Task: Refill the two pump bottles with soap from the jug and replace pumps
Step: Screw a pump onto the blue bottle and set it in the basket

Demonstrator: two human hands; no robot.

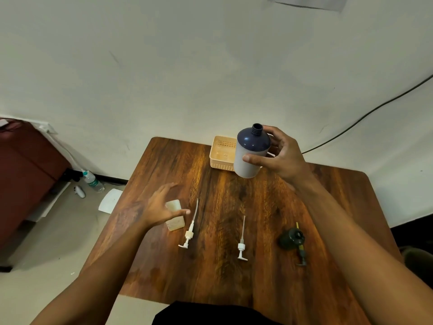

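My right hand (278, 156) holds a white jug (250, 152) with a dark blue shoulder and an open threaded neck, lifted upright above the far side of the wooden table (234, 207). My left hand (161, 206) hovers with spread fingers around a small translucent bottle (175, 215) standing without a pump at the table's left; whether it touches the bottle I cannot tell. Two white pumps lie flat: one (189, 228) beside that bottle, another (241, 242) at mid-table. A dark green bottle (291, 238) stands at the right with its green pump (301, 254) lying next to it.
A peach plastic basket (221, 152) sits at the table's far edge, behind the jug. On the floor to the left lie a water bottle (93, 181), a white sheet (110, 200) and a small white device (80, 191). A black cable (365, 116) runs along the wall.
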